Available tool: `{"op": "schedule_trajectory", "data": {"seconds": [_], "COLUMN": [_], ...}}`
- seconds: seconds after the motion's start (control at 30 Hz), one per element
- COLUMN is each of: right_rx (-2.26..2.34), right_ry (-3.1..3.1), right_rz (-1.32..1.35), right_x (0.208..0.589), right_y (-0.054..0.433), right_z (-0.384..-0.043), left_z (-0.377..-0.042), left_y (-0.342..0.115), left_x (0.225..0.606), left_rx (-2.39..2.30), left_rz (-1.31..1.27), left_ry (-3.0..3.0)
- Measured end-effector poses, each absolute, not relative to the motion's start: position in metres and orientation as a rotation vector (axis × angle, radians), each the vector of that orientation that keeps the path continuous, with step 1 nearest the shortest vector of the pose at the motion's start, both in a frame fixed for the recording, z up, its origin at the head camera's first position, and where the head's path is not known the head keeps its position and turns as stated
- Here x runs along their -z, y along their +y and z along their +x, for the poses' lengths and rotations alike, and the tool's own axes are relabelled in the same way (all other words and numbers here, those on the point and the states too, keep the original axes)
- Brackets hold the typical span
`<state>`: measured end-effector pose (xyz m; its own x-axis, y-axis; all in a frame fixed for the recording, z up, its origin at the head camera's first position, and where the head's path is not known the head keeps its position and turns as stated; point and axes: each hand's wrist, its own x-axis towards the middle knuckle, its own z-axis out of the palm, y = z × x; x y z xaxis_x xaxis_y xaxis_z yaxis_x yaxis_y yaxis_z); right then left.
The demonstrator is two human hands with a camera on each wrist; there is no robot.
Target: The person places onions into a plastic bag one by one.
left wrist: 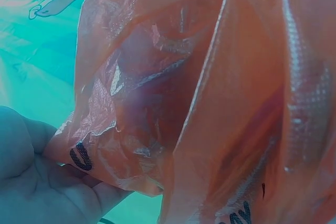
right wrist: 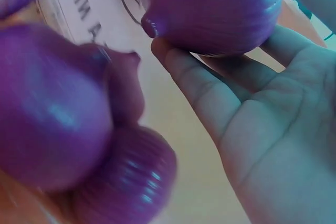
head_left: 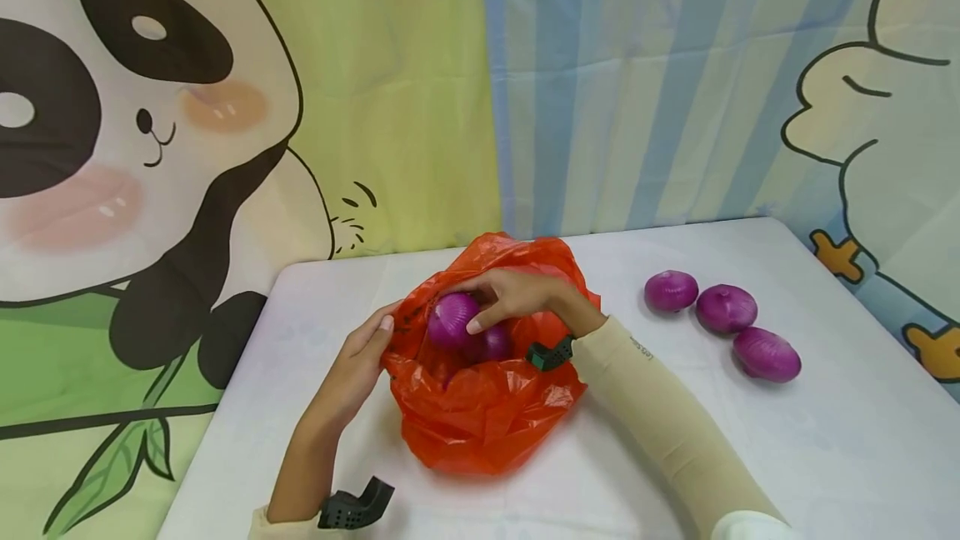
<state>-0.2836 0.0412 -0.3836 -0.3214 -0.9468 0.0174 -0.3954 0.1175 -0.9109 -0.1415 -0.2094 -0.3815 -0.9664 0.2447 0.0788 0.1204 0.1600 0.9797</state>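
An orange-red plastic bag (head_left: 487, 432) stands on the table with its mouth open toward me. My left hand (head_left: 358, 369) pinches the left rim of the bag between thumb and fingers; the left wrist view shows the thin film (left wrist: 126, 145) at those fingers. Inside the bag mouth, my right hand (head_left: 521, 294) grips a purple onion (head_left: 452, 319) with thumb and fingers. Below it another onion (head_left: 495, 343) lies in the bag. Several more onions (right wrist: 47, 108) sit beside the held one in the right wrist view. The bag's bottom is hidden.
Three purple onions, a far one (head_left: 671, 291), a middle one (head_left: 726, 308) and a near one (head_left: 767, 354), lie in a slanting row on the white table (head_left: 847, 440) right of the bag. Behind hangs a printed curtain (head_left: 405, 107) with cartoon animals. A black camera mount (head_left: 356, 507) sits on my left wrist.
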Motion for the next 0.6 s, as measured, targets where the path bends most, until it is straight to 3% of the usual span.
{"op": "schedule_trajectory", "data": {"seconds": [0.6], "right_rx": [1.197], "right_ry": [2.124], "right_rz": [-1.081], "right_x": [0.396], "right_y": [0.047], "right_z": [-0.297], "left_z": [-0.142], "left_y": [-0.21], "left_x": [0.38], "left_rx": [-1.937], "left_rz": [0.363], "left_ry": [2.311]}}
